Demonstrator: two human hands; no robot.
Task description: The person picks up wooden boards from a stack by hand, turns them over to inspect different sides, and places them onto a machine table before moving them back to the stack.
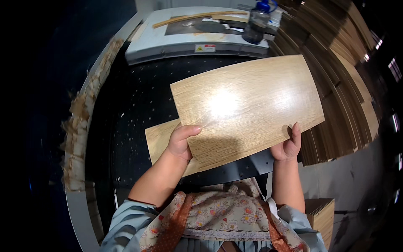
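A light wood-grain board (252, 113) is held up in front of me, tilted, with a bright glare on its glossy face. My left hand (181, 140) grips its left edge, thumb on top and the fingers hidden underneath. At the lower right edge my right hand (289, 145) holds the same board, its thumb standing up against the rim and its fingers out of sight below. Behind and under it, a second light wooden board (158, 133) shows at the left, partly covered by the held board and my left hand.
Dotted black work surface (138, 101) spreads beneath. Beyond it stands a white machine top (151, 40) with wood strips (197, 17) and a dark bottle with a blue lid (256, 25). Stacked brown boards (336, 92) rise at right. Ragged tape (75, 126) lines the left edge.
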